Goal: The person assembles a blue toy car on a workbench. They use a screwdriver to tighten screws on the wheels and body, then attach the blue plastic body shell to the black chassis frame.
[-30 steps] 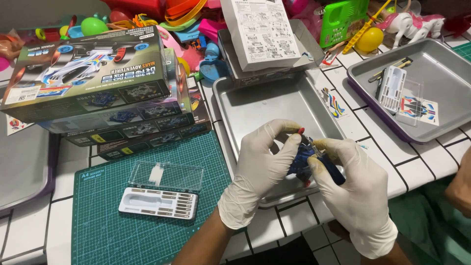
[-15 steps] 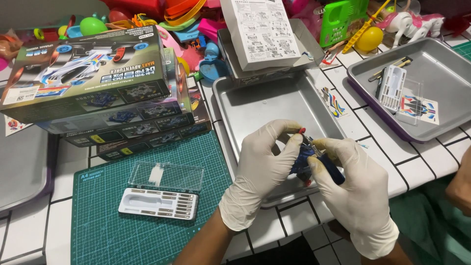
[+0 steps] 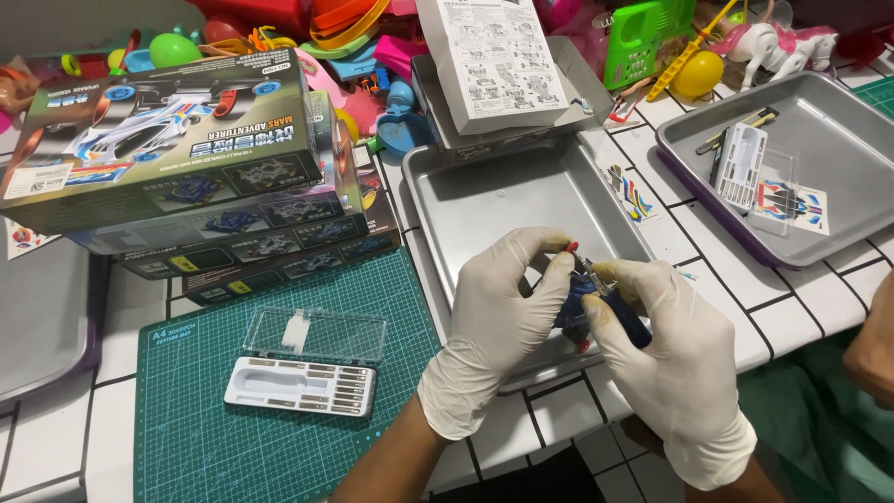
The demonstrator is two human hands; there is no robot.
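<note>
Both gloved hands close around a small blue toy car (image 3: 579,307) over the near edge of a metal tray (image 3: 484,200). The left hand (image 3: 498,326) grips its side; the right hand (image 3: 675,359) holds a screwdriver (image 3: 622,315) against it. At nine o'clock lies an open bit case (image 3: 307,363) on a green cutting mat (image 3: 233,438).
</note>
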